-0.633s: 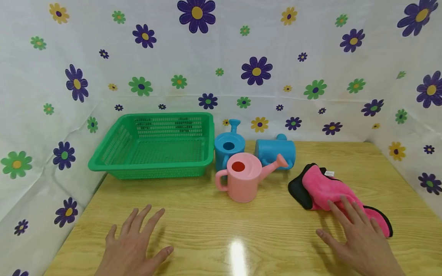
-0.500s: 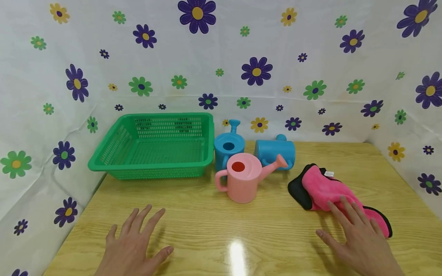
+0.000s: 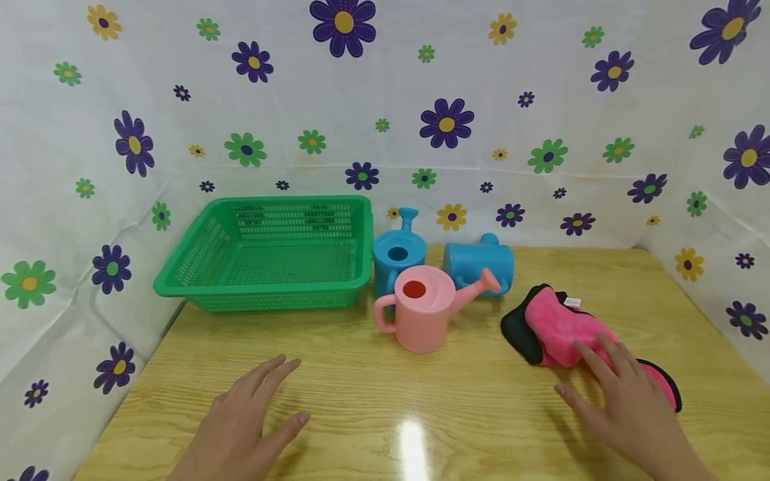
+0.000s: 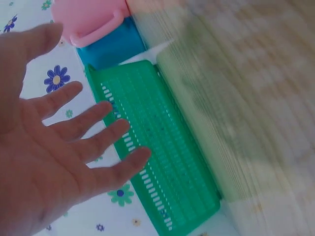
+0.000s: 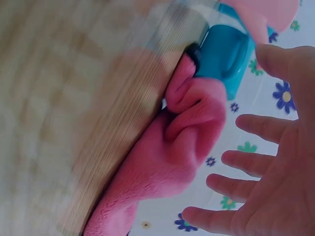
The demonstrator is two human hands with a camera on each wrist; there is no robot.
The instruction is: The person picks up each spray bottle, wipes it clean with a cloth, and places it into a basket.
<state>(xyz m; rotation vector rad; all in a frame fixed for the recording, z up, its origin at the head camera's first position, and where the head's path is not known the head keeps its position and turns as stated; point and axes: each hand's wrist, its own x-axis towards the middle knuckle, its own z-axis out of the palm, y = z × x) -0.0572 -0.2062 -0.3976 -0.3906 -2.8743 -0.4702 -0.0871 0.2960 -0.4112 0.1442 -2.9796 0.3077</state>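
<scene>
My left hand (image 3: 240, 421) hovers over the front left of the table, fingers spread and holding nothing. At the right, my right hand (image 3: 625, 407) is above the near part of a crumpled pink cloth (image 3: 565, 331) with black edging. In the right wrist view its fingers are apart from the cloth (image 5: 162, 157). A pink watering can (image 3: 423, 314) stands upright mid-table. Behind it, one blue watering can (image 3: 385, 267) is upright, partly hidden, and another blue watering can (image 3: 481, 262) lies on its side.
A green plastic basket (image 3: 265, 289) with slotted walls stands at the back left, beside the upright blue can. A flower-printed white sheet (image 3: 271, 113) hangs behind and at both sides of the wooden table (image 3: 361, 401).
My left hand has turned more onto its side and shifted slightly right, its fingers closer together. The right hand has moved a little, its wrist lifting and turning. The objects have stayed put.
</scene>
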